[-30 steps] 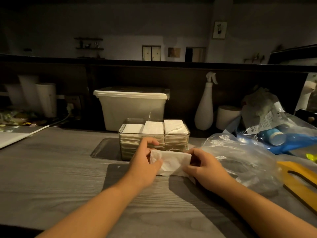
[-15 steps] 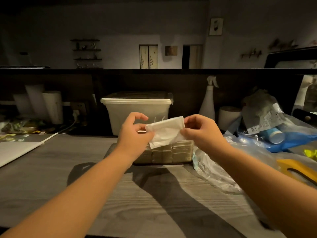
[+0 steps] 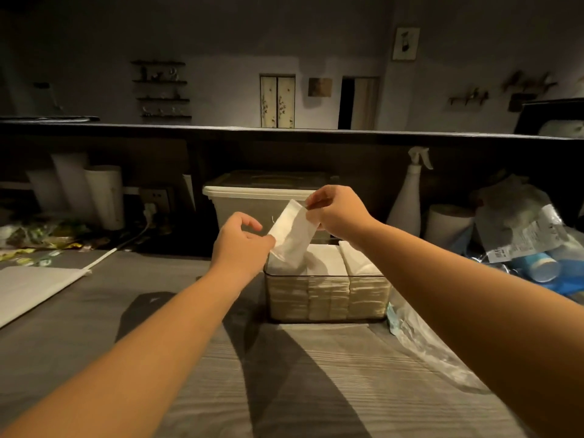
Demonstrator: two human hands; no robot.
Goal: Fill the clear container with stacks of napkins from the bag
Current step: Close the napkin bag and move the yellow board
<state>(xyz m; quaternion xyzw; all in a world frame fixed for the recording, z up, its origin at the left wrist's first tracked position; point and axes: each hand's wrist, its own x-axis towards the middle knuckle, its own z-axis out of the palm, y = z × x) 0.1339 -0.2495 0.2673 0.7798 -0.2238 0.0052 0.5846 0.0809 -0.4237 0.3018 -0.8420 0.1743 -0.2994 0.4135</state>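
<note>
Dim grey worktop. Clear container, nearly full of napkin stacks, centre. Left hand and right hand pinch opposite ends of a tilted napkin above its left compartment. Bag just right.

My left hand and right hand pinch a tilted napkin stack over the container, at its nine-o'clock side; the bag lies at three o'clock.

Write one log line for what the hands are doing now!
left hand: pinches napkin stack, lower edge | right hand: pinches its top corner | napkin stack: tilted, over left end of clear container
</note>
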